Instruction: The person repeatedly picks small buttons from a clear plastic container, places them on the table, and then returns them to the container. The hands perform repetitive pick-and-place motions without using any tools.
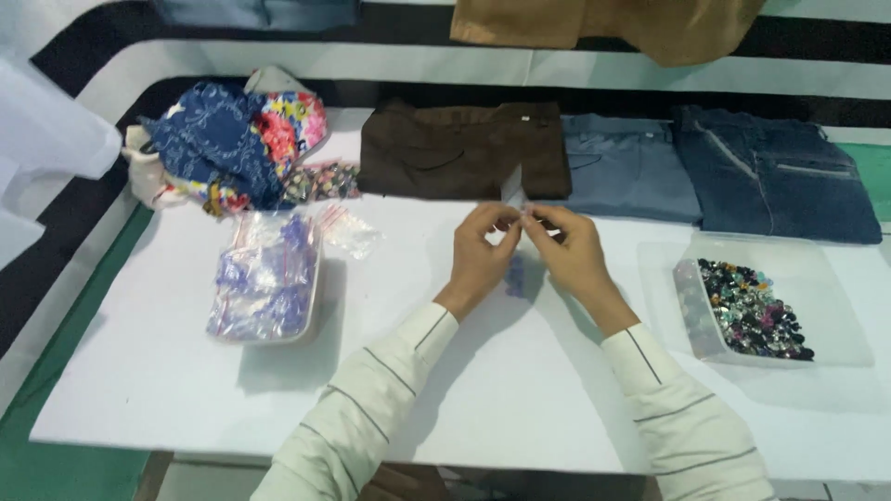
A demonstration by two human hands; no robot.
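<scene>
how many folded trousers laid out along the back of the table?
3: brown trousers left, grey-blue trousers middle, dark denim trousers right. Others may be hidden beyond the frame.

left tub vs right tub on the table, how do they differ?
The left tub is heaped with small clear bags of purple pieces; the right tub holds loose, dark, mixed-colour beads. The left tub is full above its rim; the right tub's fill lies low and towards its right side. Both are clear plastic, open-topped, and rest on the white table.

brown trousers (462, 150), two folded jeans (775, 172), patterned cloth heap (232, 144), tray of beads (754, 309), tub of bagged pieces (266, 281).
</scene>
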